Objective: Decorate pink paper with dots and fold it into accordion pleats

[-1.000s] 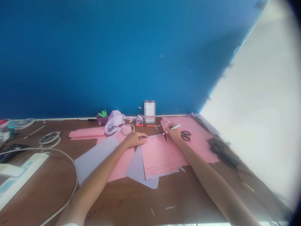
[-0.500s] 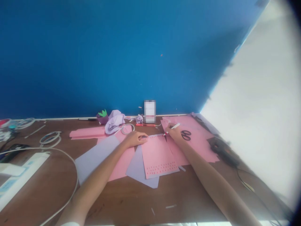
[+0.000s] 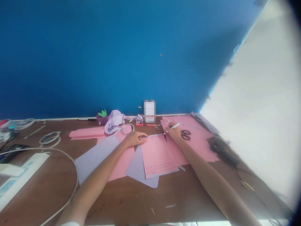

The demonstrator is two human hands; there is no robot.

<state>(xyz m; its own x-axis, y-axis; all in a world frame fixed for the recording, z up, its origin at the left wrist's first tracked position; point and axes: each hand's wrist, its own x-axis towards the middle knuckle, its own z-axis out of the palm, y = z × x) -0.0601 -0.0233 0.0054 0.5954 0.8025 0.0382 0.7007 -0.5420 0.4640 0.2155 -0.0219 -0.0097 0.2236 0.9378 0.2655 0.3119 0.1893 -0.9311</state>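
Observation:
A pink sheet of paper lies before me, with rows of small red marks near its bottom edge and one row along its top. My right hand grips a white marker with a red tip, which is at the sheet's top right corner. My left hand rests at the top left corner, its fingers stretched out over the paper's edge. Under the sheet, a lilac paper sticks out on the left. Black scissor handles lie just right of my right hand.
More pink paper spreads to the right, beside a dark corded tool. Crumpled lilac paper, a red cutter and a propped phone stand near the blue wall. At left are a power strip and a looping white cable.

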